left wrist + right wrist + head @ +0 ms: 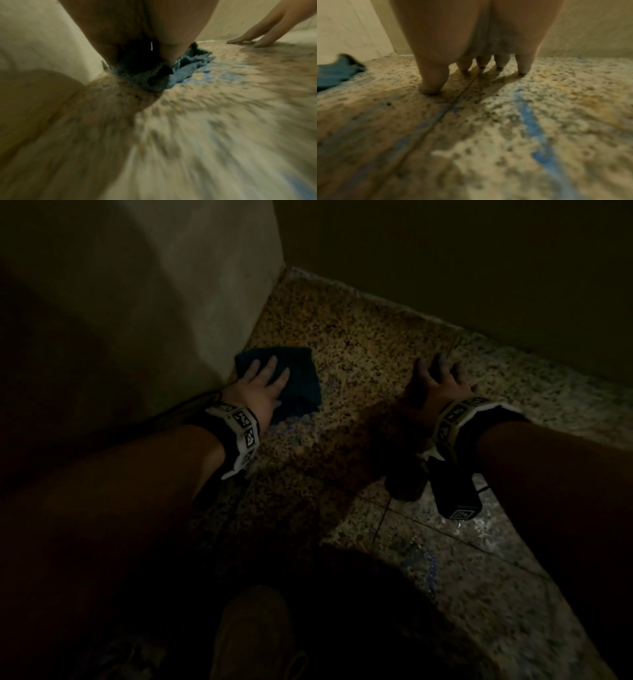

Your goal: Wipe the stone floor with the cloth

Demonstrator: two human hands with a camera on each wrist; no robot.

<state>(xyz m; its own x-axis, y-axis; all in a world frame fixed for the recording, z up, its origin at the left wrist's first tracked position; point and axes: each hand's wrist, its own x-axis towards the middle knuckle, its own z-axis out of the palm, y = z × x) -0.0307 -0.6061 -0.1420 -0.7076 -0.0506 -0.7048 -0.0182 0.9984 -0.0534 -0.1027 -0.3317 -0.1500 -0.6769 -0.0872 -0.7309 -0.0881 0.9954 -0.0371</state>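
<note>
At the far left, against the foot of a pale plaster wall [191, 302], the left hand [262, 386] lies flat with straight, spread fingers pressing a crumpled dark blue cloth [303, 374] onto the speckled tan stone floor [359, 361]. To the right, well apart from the cloth, the right hand [436, 381] holds nothing, its spread fingertips [429, 89] propped on the floor beside a thin joint line [450, 105] and a blue streak [532, 121].
</note>
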